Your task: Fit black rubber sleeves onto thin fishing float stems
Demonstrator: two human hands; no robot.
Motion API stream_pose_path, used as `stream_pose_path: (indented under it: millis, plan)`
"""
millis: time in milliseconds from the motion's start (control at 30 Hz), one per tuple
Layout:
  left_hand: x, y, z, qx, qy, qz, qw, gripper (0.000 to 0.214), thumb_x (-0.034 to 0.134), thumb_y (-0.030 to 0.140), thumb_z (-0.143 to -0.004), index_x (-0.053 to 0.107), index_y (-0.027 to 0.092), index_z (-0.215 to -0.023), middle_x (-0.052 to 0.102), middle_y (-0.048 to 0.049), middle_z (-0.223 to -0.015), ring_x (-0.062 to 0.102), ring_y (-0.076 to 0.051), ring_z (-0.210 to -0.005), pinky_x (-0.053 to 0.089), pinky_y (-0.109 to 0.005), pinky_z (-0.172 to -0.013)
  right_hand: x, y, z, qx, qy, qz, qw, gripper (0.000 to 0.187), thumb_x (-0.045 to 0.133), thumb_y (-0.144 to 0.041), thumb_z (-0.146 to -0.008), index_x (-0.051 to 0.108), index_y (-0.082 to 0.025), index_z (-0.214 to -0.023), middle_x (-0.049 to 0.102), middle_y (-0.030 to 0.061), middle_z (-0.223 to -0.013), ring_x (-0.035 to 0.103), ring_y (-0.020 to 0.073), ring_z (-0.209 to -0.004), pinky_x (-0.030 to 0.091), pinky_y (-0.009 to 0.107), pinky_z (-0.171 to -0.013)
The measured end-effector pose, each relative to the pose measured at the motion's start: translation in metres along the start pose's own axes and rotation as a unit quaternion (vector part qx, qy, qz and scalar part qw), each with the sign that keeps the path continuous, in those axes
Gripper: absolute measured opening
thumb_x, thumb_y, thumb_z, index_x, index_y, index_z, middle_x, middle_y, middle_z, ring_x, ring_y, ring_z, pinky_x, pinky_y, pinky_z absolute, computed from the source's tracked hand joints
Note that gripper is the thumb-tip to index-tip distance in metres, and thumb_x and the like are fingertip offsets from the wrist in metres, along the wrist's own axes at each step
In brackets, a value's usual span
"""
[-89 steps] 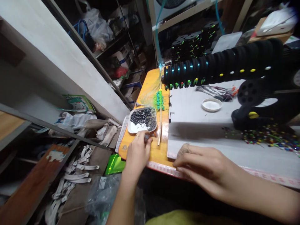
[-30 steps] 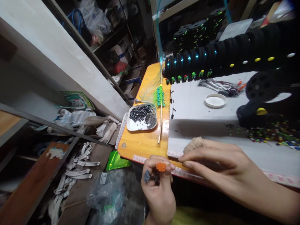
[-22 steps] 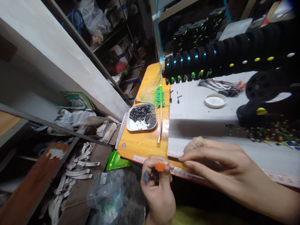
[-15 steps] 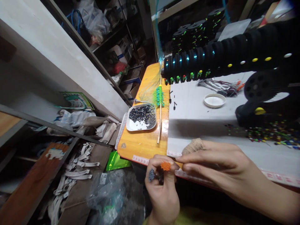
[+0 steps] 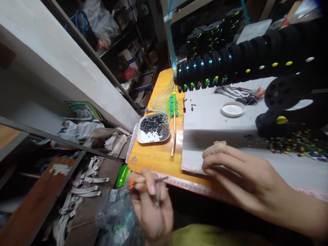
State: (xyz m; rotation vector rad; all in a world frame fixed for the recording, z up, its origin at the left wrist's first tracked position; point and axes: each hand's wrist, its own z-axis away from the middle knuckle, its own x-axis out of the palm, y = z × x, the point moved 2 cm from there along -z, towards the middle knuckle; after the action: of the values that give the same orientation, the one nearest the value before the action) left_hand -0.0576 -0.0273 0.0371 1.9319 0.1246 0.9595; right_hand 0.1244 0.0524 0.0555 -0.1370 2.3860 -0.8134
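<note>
My left hand [image 5: 153,208], smeared by motion, is closed around a thin bundle with a bright orange tip [image 5: 131,183] pointing left. A dark thin end of it sticks out to the right of the fingers. My right hand [image 5: 246,177] is apart from it, over the table's front edge, thumb and fingertips pressed together. Whatever they pinch, if anything, is too small to make out. Tan wrapping [image 5: 215,148] covers one of its fingers. Beyond the left hand stands a white tray [image 5: 143,139] of small dark cylinders. A light stick [image 5: 173,140] with green and blue pieces lies beside it.
A black ribbed column [image 5: 230,65] with coloured beads reaches over the table [image 5: 153,160] from the right. A round white lid [image 5: 233,109], dark-stemmed bundles [image 5: 241,94] and scattered coloured beads [image 5: 297,145] lie on the white sheet. A plastic bag [image 5: 115,208] is below left.
My left hand has moved left, away from the right, and turned so the orange tip points left. The grey-blue tip no longer shows clearly. My right hand has shifted slightly right.
</note>
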Motion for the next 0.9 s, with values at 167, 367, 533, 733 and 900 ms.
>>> stream_pose_path:
  millis: [167,367,533,733,900]
  plan:
    - [-0.038,0.004,-0.037,0.101,-0.125,-0.491,0.856,0.008,0.068,0.018,-0.096,0.069,0.024,-0.091,0.074,-0.0017,-0.084,0.071,-0.019,-0.08,0.056,-0.029,-0.073,0.0,0.0,-0.004,0.017,-0.007,-0.012,1.0,0.013,0.051,-0.009,-0.102,0.057,-0.021,-0.101,0.063,0.0019,-0.083,0.059,0.0123,-0.072,0.049,0.022,-0.064]
    - [-0.045,-0.004,-0.043,0.085,-0.167,-0.578,0.794,0.03,0.074,0.028,-0.091,0.068,0.023,-0.12,0.059,-0.012,-0.126,0.058,-0.015,-0.07,0.054,-0.034,-0.07,0.003,0.007,-0.005,0.072,-0.011,-0.081,0.994,0.012,0.059,-0.015,-0.1,0.061,-0.021,-0.09,0.06,-0.0003,-0.08,0.055,0.0095,-0.065,0.045,0.021,-0.055]
    - [-0.039,0.0,-0.019,0.094,-0.098,-0.406,0.904,0.023,0.047,0.038,-0.107,0.062,0.022,-0.1,0.054,-0.0093,-0.117,0.058,-0.019,-0.089,0.052,-0.029,-0.073,0.0,0.01,-0.009,0.092,0.007,-0.093,0.991,0.015,0.065,-0.019,-0.099,0.075,-0.023,-0.088,0.061,0.0,-0.077,0.058,0.0101,-0.066,0.046,0.02,-0.057]
    - [-0.005,-0.025,0.026,-0.236,-0.189,-0.158,0.94,0.032,0.049,0.039,-0.109,0.068,0.019,-0.093,0.064,-0.0059,-0.1,0.057,-0.016,-0.081,0.049,-0.027,-0.076,0.004,0.009,-0.006,0.18,0.013,-0.173,0.968,0.013,0.071,-0.022,-0.096,0.081,-0.027,-0.089,0.062,0.0007,-0.079,0.061,0.0106,-0.066,0.05,0.019,-0.055]
    - [0.012,-0.034,0.035,-0.287,-0.182,-0.155,0.928,0.035,0.058,0.048,-0.104,0.068,0.018,-0.089,0.064,-0.0021,-0.081,0.059,-0.017,-0.078,0.047,-0.028,-0.074,0.011,0.011,0.0,0.246,0.017,-0.303,0.921,0.013,0.075,-0.031,-0.094,0.082,-0.023,-0.087,0.061,0.0017,-0.084,0.068,0.011,-0.062,0.058,0.021,-0.053]
